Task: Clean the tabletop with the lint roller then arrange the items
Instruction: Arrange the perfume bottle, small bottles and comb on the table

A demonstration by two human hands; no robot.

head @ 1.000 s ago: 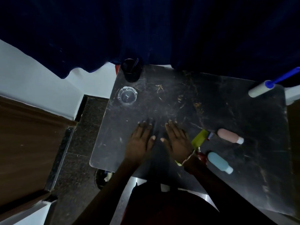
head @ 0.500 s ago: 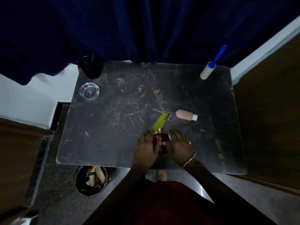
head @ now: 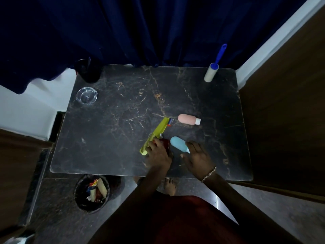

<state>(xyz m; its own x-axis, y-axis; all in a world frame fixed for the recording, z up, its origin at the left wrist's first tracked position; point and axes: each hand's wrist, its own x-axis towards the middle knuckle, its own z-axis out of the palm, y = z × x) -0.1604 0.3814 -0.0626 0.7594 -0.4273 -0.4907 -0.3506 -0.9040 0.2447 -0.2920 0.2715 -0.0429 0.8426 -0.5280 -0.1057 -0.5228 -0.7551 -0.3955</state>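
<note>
Lint roller (head: 212,70) lies at tabletop's (head: 109,138) far right corner. Near front edge: left hand (head: 159,154) curled around a dark red bottle (head: 165,144), possibly perfume; right hand (head: 197,158) open, fingers touching blue bottle (head: 178,143). Floor bin (head: 91,192) holds wrappers.

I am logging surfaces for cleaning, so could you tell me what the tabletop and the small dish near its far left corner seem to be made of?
Tabletop: probably polished dark stone or a marble-look laminate, given its pale veins and dull sheen. Dish: clear glass by its look, transparent with bright rim highlights.
</note>
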